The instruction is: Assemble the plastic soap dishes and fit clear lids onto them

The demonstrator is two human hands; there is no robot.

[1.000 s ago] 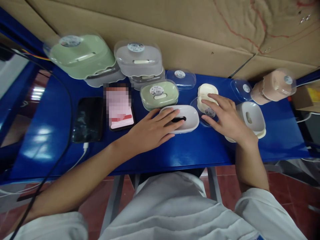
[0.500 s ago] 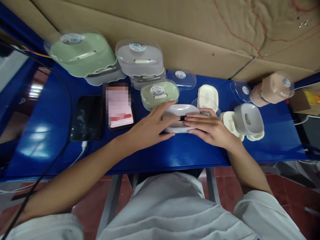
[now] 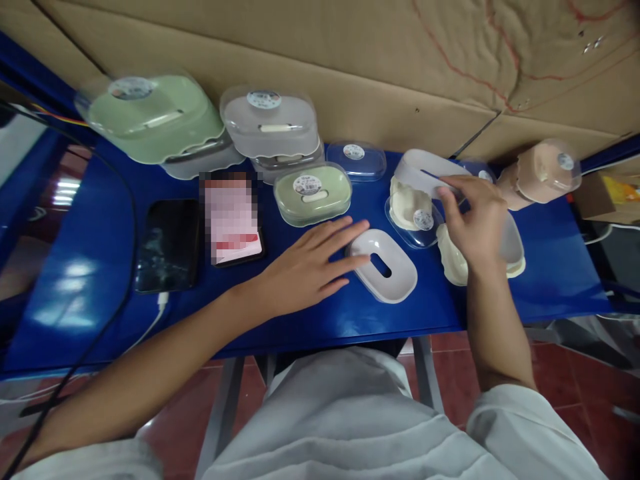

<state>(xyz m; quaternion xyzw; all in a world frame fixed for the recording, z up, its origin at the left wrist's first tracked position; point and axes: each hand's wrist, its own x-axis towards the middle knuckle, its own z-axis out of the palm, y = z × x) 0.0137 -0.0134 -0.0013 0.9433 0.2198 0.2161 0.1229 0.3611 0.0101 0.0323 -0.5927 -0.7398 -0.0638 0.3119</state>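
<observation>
A grey oval plastic tray (image 3: 399, 275) with a long slot in its middle lies on the blue table. My left hand (image 3: 315, 265) is spread beside it, fingertips reaching its left edge. My right hand (image 3: 477, 217) grips a second grey oval plastic dish (image 3: 419, 168) by its right side, tilted above the cream pieces at the back. Under that dish are a cream plastic piece (image 3: 403, 208) and a clear lid (image 3: 423, 233) with a round sticker. My right forearm partly covers another cream piece (image 3: 453, 257) and a grey oval container (image 3: 513, 241).
At the back left stand lidded green boxes (image 3: 150, 137) and grey boxes (image 3: 273, 137). A lidded green box (image 3: 313, 200) and a clear lid (image 3: 355, 165) sit mid-table. Pinkish boxes (image 3: 545, 173) stand far right. Two phones, one dark (image 3: 167, 247) with a cable, lie left.
The grey pieces held between both hands have come apart. The slotted tray now lies on the table, while my right hand has carried the other dish to the back right. My left hand has spread.
</observation>
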